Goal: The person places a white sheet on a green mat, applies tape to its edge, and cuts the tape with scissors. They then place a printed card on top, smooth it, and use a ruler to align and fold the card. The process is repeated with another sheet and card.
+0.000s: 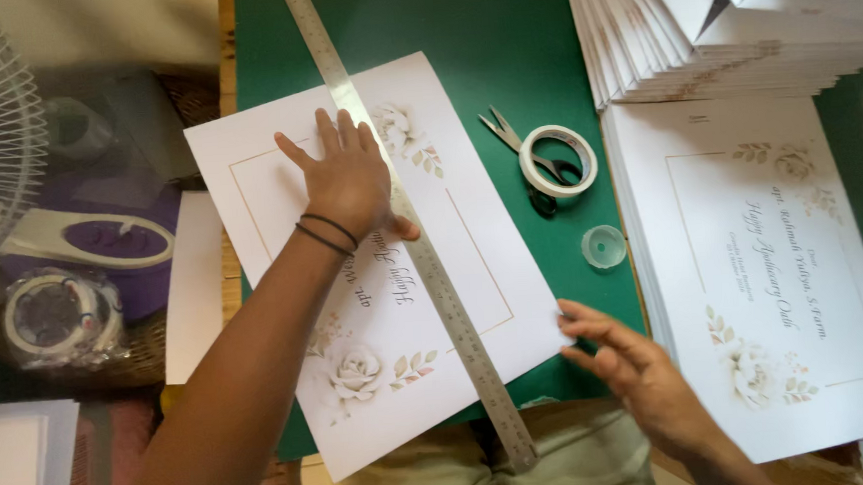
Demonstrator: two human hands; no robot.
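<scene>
Left hand [348, 178], open, presses a ruler [414, 244] across one sheet [453, 271] near the tabletop's [499, 39] front edge; right hand [639, 375], open, fingers the sheet's edge. Sheet unfolded; flat stack [773, 272] remains right.

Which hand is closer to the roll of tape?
Right. The right hand touches the sheet's edge, below the tape on the green mat. The left hand presses the ruler farther off, across the sheet.

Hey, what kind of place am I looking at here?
Probably a home or small-shop craft table for making printed cards. A green cutting mat holds a floral printed sheet under a metal ruler, with stacks of folded cards, scissors and tape nearby.
</scene>
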